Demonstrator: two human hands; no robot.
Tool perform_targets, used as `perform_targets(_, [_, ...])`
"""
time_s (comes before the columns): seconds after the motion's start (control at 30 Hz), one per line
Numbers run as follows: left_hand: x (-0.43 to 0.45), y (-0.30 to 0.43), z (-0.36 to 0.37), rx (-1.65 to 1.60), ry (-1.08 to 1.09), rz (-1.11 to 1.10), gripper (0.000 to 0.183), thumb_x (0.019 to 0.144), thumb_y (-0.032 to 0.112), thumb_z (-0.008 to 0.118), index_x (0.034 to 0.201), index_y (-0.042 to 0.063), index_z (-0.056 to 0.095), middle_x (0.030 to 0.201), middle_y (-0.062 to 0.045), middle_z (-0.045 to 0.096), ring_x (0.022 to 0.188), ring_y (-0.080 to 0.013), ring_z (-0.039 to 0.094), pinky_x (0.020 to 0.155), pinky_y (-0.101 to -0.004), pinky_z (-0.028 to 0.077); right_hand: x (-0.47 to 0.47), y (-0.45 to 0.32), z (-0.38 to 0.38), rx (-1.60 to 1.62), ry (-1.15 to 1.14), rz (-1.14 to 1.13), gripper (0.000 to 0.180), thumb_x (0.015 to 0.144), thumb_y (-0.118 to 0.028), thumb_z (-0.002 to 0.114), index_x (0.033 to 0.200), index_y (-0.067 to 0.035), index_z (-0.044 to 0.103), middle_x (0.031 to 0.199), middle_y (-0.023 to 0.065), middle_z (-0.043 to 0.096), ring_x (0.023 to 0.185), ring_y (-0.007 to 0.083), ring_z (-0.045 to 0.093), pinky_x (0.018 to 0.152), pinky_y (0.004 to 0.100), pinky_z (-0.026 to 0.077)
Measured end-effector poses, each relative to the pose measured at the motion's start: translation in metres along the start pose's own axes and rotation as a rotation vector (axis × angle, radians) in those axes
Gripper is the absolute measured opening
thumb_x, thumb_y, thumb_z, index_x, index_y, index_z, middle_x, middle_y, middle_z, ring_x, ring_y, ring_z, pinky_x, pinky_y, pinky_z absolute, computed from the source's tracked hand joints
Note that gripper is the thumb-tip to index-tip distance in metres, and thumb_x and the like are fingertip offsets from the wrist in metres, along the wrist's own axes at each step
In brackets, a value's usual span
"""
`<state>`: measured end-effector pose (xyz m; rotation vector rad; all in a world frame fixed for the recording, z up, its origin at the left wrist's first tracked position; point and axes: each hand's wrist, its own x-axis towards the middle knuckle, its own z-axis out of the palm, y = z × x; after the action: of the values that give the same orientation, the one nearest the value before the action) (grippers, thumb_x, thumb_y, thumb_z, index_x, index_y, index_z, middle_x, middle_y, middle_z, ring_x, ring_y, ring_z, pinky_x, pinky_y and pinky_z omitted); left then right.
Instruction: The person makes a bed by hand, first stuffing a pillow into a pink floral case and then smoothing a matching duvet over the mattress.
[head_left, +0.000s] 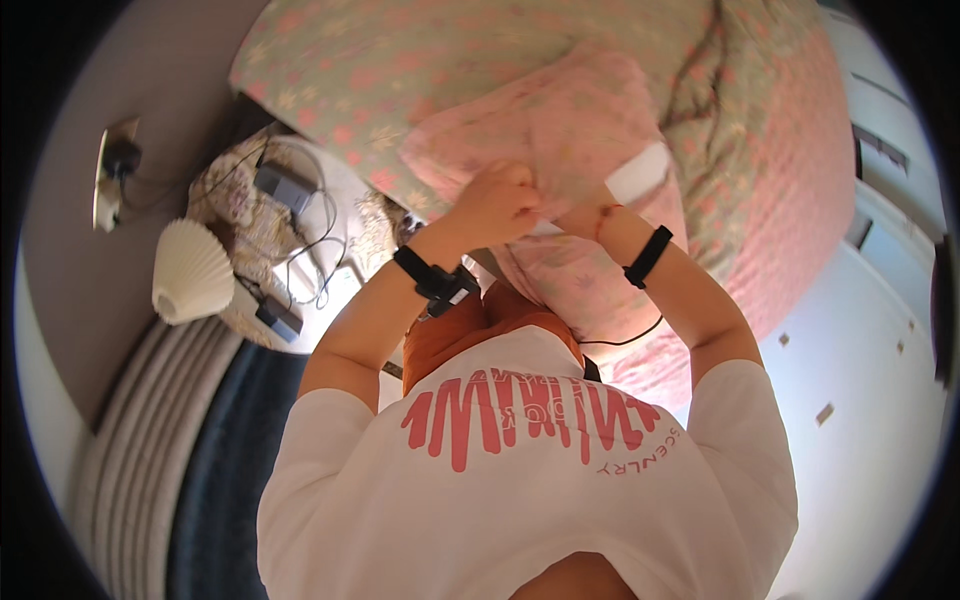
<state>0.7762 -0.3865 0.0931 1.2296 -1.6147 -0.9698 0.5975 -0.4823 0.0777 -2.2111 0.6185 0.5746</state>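
Note:
Before me lies a pink and green floral bedding cover (525, 127), bunched up in folds over the bed. My left hand (510, 199) appears on the left side of the view, its fingers curled on the pink cloth near my lap. From the right my right hand (581, 214) reaches in, with its fingers mostly hidden by the cloth. A white piece (639, 174), perhaps a label or lining, shows on the cloth just above the right wrist. A black strap sits on each wrist, and the one at left carries a small black device (450, 291).
At left, a round side table (240, 319) holds a patterned cloth, cables, small boxes and a pleated white lampshade (193, 271). A wall socket with a plug (120, 159) is farther left. Curtains (150, 435) hang at lower left. A thin black cable (626, 339) runs beside my right forearm.

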Motion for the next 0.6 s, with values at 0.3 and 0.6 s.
perform_targets(0.3, [0.059,0.004,0.049,0.025,0.063,-0.128,0.014,0.068,0.009,0.064,0.078,0.0,0.06,0.097,-0.015,0.057,0.094,-0.0353,0.052,0.076,-0.0398,0.042,-0.105,0.021,-0.051,-0.424,-0.223,0.216,0.027,0.082,-0.039,0.057,0.085,-0.015,0.068,0.083,0.0043,0.066,0.087,0.0245,0.061,0.077,0.0428,0.046])
perform_targets(0.6, [0.081,0.017,0.062,-0.21,-0.638,-0.578,0.03,0.079,0.007,0.059,0.108,0.0,0.056,0.112,-0.012,0.057,0.099,-0.0201,0.056,0.074,-0.0328,0.049,-0.073,0.03,-0.074,0.13,0.672,0.016,0.025,0.082,-0.032,0.062,0.078,-0.008,0.062,0.07,0.0122,0.061,0.061,0.0311,0.057,0.057,0.0386,0.045])
